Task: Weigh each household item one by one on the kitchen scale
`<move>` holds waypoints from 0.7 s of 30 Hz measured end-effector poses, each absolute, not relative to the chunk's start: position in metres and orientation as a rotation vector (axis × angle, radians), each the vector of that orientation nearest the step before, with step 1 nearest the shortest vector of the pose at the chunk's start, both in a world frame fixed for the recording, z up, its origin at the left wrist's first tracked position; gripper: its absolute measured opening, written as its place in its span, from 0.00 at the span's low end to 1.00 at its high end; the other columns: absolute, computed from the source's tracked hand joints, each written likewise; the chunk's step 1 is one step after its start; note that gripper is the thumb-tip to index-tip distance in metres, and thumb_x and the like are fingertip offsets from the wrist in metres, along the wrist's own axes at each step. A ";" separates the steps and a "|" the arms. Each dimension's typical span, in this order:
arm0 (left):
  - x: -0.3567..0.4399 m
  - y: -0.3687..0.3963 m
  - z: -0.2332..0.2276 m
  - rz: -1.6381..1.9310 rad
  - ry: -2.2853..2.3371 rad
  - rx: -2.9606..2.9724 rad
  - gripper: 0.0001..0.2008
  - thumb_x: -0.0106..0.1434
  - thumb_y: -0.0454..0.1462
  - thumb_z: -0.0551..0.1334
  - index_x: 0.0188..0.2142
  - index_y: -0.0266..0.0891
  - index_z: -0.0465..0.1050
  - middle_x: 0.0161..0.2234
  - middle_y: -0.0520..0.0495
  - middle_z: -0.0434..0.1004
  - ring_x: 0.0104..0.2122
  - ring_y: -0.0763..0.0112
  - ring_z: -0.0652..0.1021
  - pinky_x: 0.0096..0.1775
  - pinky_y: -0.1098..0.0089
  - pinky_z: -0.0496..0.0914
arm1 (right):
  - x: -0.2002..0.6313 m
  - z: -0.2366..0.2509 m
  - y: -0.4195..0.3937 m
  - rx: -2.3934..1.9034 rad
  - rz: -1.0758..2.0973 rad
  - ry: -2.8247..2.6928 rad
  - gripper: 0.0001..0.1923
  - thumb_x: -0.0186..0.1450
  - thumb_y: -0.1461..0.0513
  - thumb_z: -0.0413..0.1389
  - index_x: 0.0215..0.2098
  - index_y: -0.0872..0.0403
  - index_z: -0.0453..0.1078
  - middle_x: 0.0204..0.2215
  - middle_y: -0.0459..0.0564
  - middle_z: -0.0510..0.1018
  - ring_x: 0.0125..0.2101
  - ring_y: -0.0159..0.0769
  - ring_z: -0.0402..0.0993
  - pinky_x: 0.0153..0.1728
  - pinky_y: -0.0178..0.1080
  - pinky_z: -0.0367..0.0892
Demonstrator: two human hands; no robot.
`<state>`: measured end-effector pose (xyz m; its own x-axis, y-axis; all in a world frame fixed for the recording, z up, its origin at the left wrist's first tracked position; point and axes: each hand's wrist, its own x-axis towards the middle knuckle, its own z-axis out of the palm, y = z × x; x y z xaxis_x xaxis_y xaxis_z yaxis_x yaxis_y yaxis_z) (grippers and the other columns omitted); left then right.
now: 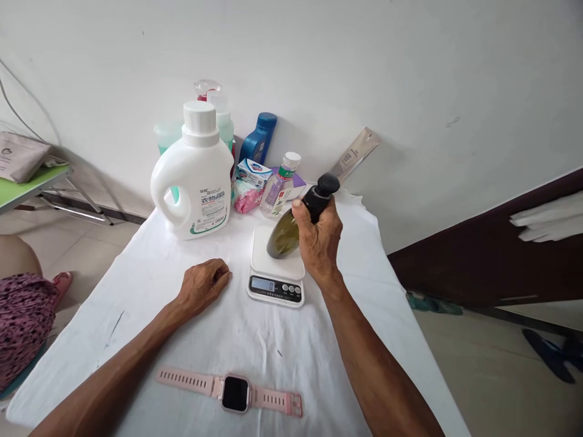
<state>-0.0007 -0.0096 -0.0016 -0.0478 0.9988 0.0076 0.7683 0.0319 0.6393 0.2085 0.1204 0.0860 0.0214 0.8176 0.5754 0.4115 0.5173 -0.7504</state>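
White wall (432,91) rises behind a bench (337,388) draped in pale, creased cloth, and from where I stand I can see a dark panel (483,255) low on the right, with dark slippers (546,355) on the floor beneath it. Off to the left, a green-topped stand (31,188) bears a beige pouch (20,158), and nearer sits another person, of whom I make out only a patterned purple garment (25,328), a knee and a pink sandal (62,286). At the bench, the right hand (321,240) is closed firmly round the upper part of an olive-green bottle (283,240), thumb along the near side, just below its black top. The bottle leans, its base down to the left over the platform of a white scale (260,258); I cannot tell whether base and platform touch. Figures show on the scale's small display (263,284), too small to read surely. The left hand (204,285) rests on the cloth just left of the scale, fingers loosely curled; its palm is hidden, so I cannot tell quite how far open it is or whether it has hold of anything. Nearest the person lies a pink-strapped watch (235,393), stretched flat, dark face up. Farther back stand a big white jug (209,176) with a handle, a tilted blue bottle (259,136), a soap box (254,173) above a pink packet (248,199), and a clear bottle (274,194) with a white cap, while a beige tube (354,155) slants toward the wall
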 end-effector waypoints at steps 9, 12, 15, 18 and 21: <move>-0.001 -0.008 -0.002 0.689 1.868 1.768 0.09 0.68 0.40 0.58 0.35 0.40 0.74 0.29 0.52 0.77 0.25 0.74 0.70 0.32 0.70 0.61 | 0.218 0.081 0.116 -0.988 0.553 -1.623 0.21 0.66 0.43 0.60 0.46 0.50 0.70 0.39 0.49 0.76 0.41 0.42 0.73 0.47 0.49 0.69; -0.001 -0.008 -0.004 0.697 1.871 1.770 0.08 0.68 0.40 0.58 0.35 0.40 0.74 0.28 0.52 0.77 0.25 0.74 0.70 0.32 0.71 0.61 | 0.230 0.064 0.117 -0.983 0.616 -1.479 0.25 0.70 0.40 0.51 0.50 0.49 0.69 0.47 0.52 0.76 0.49 0.45 0.75 0.53 0.51 0.69; -0.002 -0.008 -0.004 0.697 1.871 1.779 0.09 0.68 0.40 0.58 0.35 0.40 0.74 0.28 0.52 0.77 0.25 0.74 0.70 0.32 0.71 0.61 | 0.248 0.034 0.117 -1.064 0.676 -1.182 0.30 0.71 0.37 0.42 0.48 0.50 0.68 0.47 0.54 0.76 0.50 0.44 0.76 0.54 0.52 0.69; -0.002 -0.007 -0.004 0.702 1.861 1.781 0.09 0.68 0.40 0.58 0.36 0.40 0.74 0.29 0.52 0.77 0.25 0.74 0.70 0.32 0.70 0.62 | 0.265 0.000 0.117 -1.166 0.669 -1.032 0.33 0.69 0.34 0.43 0.44 0.51 0.67 0.43 0.54 0.76 0.45 0.42 0.77 0.52 0.51 0.71; -0.002 -0.007 -0.003 0.700 1.858 1.772 0.09 0.68 0.41 0.58 0.36 0.40 0.75 0.29 0.52 0.77 0.26 0.74 0.70 0.32 0.70 0.62 | 0.276 -0.026 0.120 -1.252 0.705 -0.971 0.35 0.67 0.32 0.43 0.42 0.53 0.68 0.40 0.54 0.76 0.42 0.41 0.78 0.50 0.50 0.72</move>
